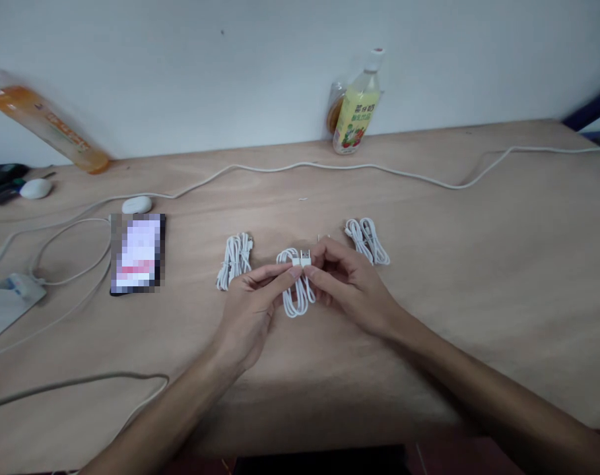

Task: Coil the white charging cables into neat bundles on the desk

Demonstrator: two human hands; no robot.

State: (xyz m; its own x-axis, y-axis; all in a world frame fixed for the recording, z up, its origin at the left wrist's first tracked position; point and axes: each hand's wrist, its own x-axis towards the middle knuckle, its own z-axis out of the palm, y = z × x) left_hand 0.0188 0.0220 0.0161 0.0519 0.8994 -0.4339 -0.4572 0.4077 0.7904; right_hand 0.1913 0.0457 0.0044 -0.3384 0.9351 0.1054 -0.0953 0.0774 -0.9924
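A coiled white USB cable (296,305) is held between my two hands, just above the table. My left hand (253,307) pinches it from the left, thumb and forefinger near one of its connectors. From the right, my right hand (352,285) pinches beside the metal USB plug, which points away from me. To the left, close to my left fingers, lies a bundle of white cables (236,257). Beyond my right hand rests another bundled white cable (367,240). My right fingers partly hide a small item with thin prongs behind them.
A phone (137,254) with a blurred screen lies left, below a white case (137,204). A long white cord (304,165) crosses the wooden table (478,264). A yellow-labelled bottle (358,109) and an orange drink bottle (47,128) stand near the wall.
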